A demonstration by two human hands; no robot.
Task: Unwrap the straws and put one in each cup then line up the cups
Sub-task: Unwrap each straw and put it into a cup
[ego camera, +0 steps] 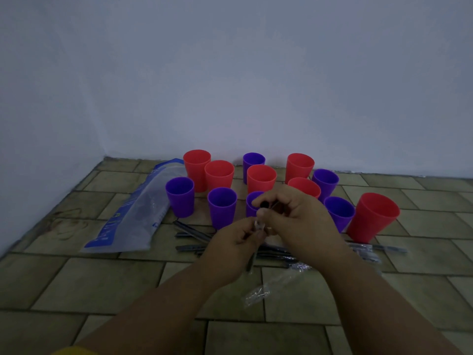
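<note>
Just right of the purple cup [222, 206], the left hand [235, 237] pinches the thin, crinkly clear sleeve [258, 224] low down. The right hand [299, 216] seems to have finger and thumb clamped on the slim dark straw [263, 204] at its top, though the dim light blurs the grip. A jerky pull could tear the film partway and leave a scrap stuck, or knock over the light, smooth, tapered cups [261, 178] behind; the round straws [194, 235] in front of that cup would roll.
</note>
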